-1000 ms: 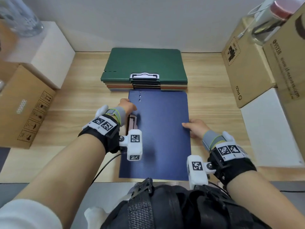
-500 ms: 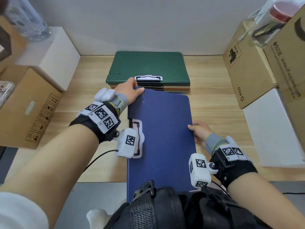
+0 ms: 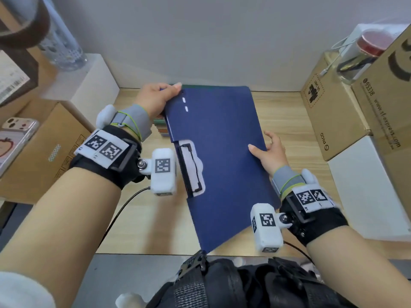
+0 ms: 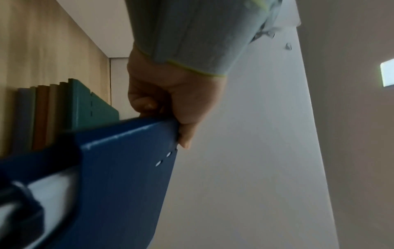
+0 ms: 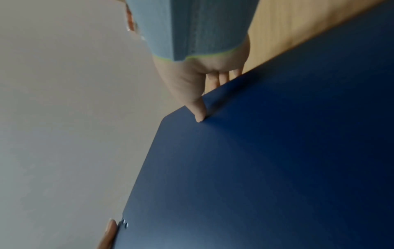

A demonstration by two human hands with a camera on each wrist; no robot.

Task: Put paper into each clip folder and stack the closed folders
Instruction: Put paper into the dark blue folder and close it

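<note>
The closed dark blue clip folder, which was lying flat on the table a second ago, is now being held up off the surface, tilted, with its far end above the stack of closed folders topped by a green one. The left hand has moved from the clip side to the far left corner and is gripping it, thumb on top and fingers curled beneath. The right hand is pinching the right edge, thumb pressing the cover and fingers behind it. The white-and-black metal clip is sitting on the folder's left edge.

The light wooden table is standing against a plain pale wall. Brown cardboard boxes and a white box are flanking it on the right, another cardboard box and a white block on the left.

The left wrist view is showing the stack's edges, grey, brown, tan and green, which the head view mostly hides behind the blue folder. The right wrist view is showing the thumb tip on the cover and three fingers under the edge.
</note>
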